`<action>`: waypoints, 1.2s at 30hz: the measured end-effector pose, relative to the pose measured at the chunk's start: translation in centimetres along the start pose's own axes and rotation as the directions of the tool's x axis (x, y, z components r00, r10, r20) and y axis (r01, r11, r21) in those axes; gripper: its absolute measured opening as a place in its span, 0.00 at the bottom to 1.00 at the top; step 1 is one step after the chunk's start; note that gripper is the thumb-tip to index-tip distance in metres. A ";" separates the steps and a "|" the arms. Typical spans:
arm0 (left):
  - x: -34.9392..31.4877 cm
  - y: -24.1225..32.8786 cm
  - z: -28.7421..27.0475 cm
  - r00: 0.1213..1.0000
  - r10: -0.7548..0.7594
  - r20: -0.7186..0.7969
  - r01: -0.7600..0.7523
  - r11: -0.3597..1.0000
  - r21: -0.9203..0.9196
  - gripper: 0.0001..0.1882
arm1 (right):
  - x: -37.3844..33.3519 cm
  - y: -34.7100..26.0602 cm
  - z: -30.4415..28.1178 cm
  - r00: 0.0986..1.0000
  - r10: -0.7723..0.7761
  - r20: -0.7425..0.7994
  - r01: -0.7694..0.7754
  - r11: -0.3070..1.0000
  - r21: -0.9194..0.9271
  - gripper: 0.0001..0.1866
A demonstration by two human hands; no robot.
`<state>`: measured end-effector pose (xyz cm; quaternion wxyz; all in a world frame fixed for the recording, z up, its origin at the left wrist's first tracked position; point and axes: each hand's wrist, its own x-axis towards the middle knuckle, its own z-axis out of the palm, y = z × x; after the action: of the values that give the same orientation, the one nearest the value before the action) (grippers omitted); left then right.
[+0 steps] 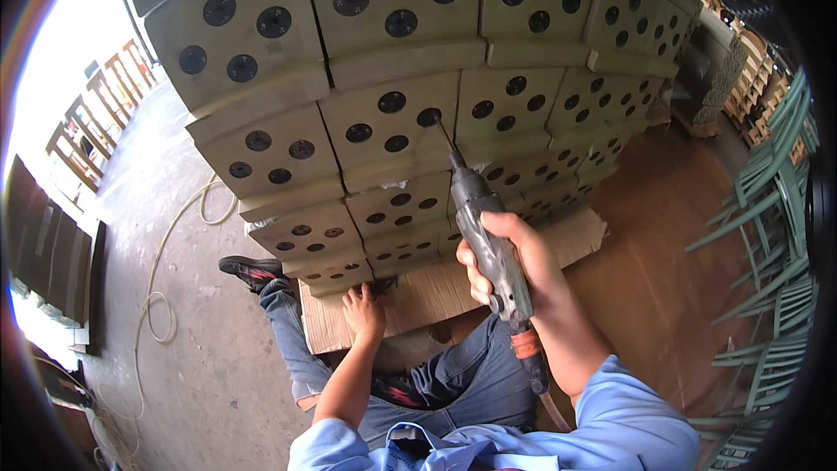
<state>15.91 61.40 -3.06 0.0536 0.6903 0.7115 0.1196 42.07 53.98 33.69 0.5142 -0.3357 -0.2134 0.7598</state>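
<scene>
My right hand [523,257] is wrapped round a pneumatic screwdriver [493,244], with an orange and black hose fitting at its lower end. The long bit points up, its tip at a round black disc [428,118] on a khaki panel [323,157] in the stack before me. Each visible panel face carries a group of such dark discs. Low down, my left hand [364,314] reaches to the stack's bottom edge with its fingers stretched out. Beside those fingertips lies something small and dark [384,286], too unclear to name.
Flattened cardboard [401,318] lies under the stack, between my legs in jeans [471,375]. A pale hose [153,296] loops over the concrete floor [227,331] at left. Green metal frames [776,201] pile up at right. Dark boxes [48,253] stand far left, near wooden racks [96,122].
</scene>
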 end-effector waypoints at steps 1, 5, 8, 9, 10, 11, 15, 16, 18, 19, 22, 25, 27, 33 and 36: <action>0.5 -0.1 0.3 1.000 0.009 -0.001 -0.009 1.000 -0.003 0.30 | -0.3 0.2 -0.4 1.000 -0.006 -0.016 0.005 0.999 -0.045 0.21; 0.8 -0.1 1.4 0.994 0.107 0.030 -0.107 0.994 -0.002 0.26 | -2.7 3.2 -2.4 0.995 -0.008 0.101 0.024 0.987 -0.156 0.22; 1.6 -1.0 3.3 0.984 0.155 -0.083 -0.152 0.987 0.046 0.23 | -3.6 6.0 -2.5 0.997 -0.037 0.065 0.050 0.978 -0.204 0.27; 1.9 -1.7 3.7 0.984 0.146 -0.104 -0.140 0.988 0.061 0.21 | -3.8 7.4 -3.2 0.998 -0.029 0.051 0.039 0.976 -0.215 0.27; 1.6 -0.2 3.0 0.992 0.124 0.021 -0.125 0.992 0.016 0.20 | -4.5 8.5 -4.7 1.000 -0.002 0.012 0.004 0.978 -0.209 0.28; 2.0 1.4 1.6 0.985 0.114 0.129 -0.111 0.993 -0.024 0.19 | -5.3 9.3 -6.1 1.000 0.008 -0.017 -0.012 0.979 -0.203 0.28; 2.1 -1.7 1.7 0.998 0.068 0.014 -0.064 0.983 -0.173 0.17 | -6.3 12.2 -7.3 0.998 0.059 -0.001 -0.058 0.965 -0.256 0.31; 2.3 -2.0 1.7 0.996 0.061 -0.058 -0.073 0.970 -0.230 0.17 | -6.2 12.8 -7.8 0.997 0.072 0.005 -0.069 0.964 -0.258 0.33; 2.3 -2.9 1.7 0.998 -0.027 -0.055 -0.001 0.890 -0.456 0.16 | -6.2 14.0 -8.6 0.993 0.120 0.000 -0.116 0.957 -0.264 0.32; 2.3 -3.2 1.5 0.996 -0.069 -0.048 0.030 0.830 -0.557 0.15 | -6.2 14.7 -9.0 0.990 0.143 0.000 -0.138 0.954 -0.265 0.32; 2.4 -3.8 0.7 0.930 -0.246 0.273 0.341 0.305 -0.889 0.09 | -5.8 16.2 -9.5 0.986 0.166 -0.001 -0.158 0.941 -0.299 0.30; 2.0 -5.0 -0.5 0.838 -0.107 0.536 0.502 -0.236 -0.832 0.05 | -5.3 17.1 -9.3 0.980 0.197 0.025 -0.181 0.936 -0.303 0.30; 1.7 -5.7 -0.8 0.838 0.005 0.546 0.486 -0.462 -0.742 0.05 | -4.9 17.8 -9.4 0.976 0.214 0.048 -0.190 0.936 -0.297 0.30; 1.4 -6.5 -0.8 0.800 0.067 0.596 0.518 -0.578 -0.631 0.04 | -4.4 18.7 -9.5 0.969 0.241 0.058 -0.210 0.923 -0.323 0.31; 1.1 -6.3 -0.6 0.808 0.059 0.586 0.520 -0.538 -0.663 0.04 | -4.2 18.7 -9.5 0.968 0.247 0.046 -0.219 0.917 -0.334 0.31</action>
<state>9.59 62.36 -3.90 0.7564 0.1025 0.3871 0.5173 38.10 42.77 15.92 0.3475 -0.4058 -0.3170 0.7837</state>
